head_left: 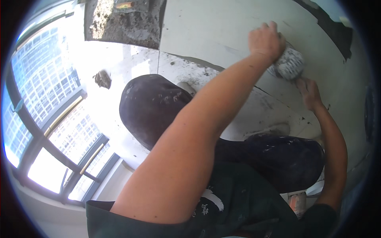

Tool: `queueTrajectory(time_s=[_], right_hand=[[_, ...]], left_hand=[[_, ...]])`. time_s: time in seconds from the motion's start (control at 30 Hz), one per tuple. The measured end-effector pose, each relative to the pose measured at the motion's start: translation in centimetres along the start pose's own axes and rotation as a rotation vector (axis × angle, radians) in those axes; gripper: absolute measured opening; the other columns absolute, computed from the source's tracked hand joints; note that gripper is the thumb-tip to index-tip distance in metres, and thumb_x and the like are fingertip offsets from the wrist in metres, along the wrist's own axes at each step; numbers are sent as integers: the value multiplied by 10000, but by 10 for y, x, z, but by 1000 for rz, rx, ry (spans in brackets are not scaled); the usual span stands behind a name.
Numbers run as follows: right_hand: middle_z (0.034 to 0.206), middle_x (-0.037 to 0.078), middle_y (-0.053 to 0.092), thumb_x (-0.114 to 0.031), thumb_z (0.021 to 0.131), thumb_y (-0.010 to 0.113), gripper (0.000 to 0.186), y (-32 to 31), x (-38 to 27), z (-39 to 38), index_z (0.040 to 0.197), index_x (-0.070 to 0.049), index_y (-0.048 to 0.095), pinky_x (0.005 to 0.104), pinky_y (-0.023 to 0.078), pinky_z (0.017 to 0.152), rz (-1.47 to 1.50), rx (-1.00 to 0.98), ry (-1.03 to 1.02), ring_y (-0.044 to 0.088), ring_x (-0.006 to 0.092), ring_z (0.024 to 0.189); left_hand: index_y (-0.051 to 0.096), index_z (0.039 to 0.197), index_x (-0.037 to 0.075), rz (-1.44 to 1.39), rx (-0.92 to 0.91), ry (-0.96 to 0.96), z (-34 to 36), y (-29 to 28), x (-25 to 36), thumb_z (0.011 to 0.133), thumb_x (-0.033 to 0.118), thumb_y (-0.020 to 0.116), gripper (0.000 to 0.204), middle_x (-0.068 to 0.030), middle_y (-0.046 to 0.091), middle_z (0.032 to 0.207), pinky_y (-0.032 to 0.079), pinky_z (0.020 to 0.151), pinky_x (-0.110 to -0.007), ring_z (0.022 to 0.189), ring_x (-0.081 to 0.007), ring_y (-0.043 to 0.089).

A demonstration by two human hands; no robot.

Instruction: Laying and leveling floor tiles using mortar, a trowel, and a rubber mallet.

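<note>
L hand (266,43) curled at speckled bundle (291,63), R hand (310,94) at its lower edge, can't tell if either's clamped; pale slab (206,27) cd smear if bundle's dirty.

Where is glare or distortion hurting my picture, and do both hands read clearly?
Head view: strong glare at left, with the windows and nearby pale floor washed out; head view: fisheye curves the dark window frame, and the corners go black; head view: left hand and right hand read clearly in outline, but the speckled thing between them looks soft in detail.
</note>
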State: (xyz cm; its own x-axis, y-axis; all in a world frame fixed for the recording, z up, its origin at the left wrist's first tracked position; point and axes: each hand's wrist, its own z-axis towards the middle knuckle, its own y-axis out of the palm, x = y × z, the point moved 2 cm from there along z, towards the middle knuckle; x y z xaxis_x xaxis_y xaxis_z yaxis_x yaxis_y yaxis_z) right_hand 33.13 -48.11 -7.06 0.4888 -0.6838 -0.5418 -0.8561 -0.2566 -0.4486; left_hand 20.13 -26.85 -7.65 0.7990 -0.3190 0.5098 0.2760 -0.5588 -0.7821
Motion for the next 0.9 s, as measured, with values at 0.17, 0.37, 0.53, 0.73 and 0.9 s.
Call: queueTrajectory(time_s=[0.17,0.37,0.53,0.73,0.9], right_hand=[[703,83,570,-389,1024,481,465,12,12,5,870,35,594,368,404,648,109,79,-133,479,157,680],[683,3,483,-357,1037,477,420,18,28,5,831,3,544,325,351,590,155,90,-112,414,97,656],[713,-45,462,-384,1046,474,405,11,58,-7,843,-43,555,296,345,595,197,74,-156,394,81,676],[1114,168,712,-670,946,496,745,9,5,12,1287,-24,644,371,476,946,69,72,59,658,239,1019],[1168,252,672,-631,967,480,751,38,107,-93,1252,50,618,438,479,988,273,1129,36,651,348,1115]], left_hand=[[632,1040,66,-37,-2,0,-1,2,-11,866,343,596,328,-173,682,997,511,832,-471,936,-345,686],[624,1064,82,-37,-37,10,0,3,-11,890,313,596,290,-138,662,1033,496,849,-416,954,-306,683],[623,1120,76,-45,-62,72,-2,14,8,916,315,552,322,-146,661,1047,486,855,-418,952,-308,681],[629,1116,7,214,-48,28,-3,-22,-7,998,298,510,336,-155,705,957,533,756,-416,853,-277,690],[678,1158,185,254,17,155,6,13,-6,928,443,535,374,-152,715,1128,519,868,-469,1053,-345,684]])
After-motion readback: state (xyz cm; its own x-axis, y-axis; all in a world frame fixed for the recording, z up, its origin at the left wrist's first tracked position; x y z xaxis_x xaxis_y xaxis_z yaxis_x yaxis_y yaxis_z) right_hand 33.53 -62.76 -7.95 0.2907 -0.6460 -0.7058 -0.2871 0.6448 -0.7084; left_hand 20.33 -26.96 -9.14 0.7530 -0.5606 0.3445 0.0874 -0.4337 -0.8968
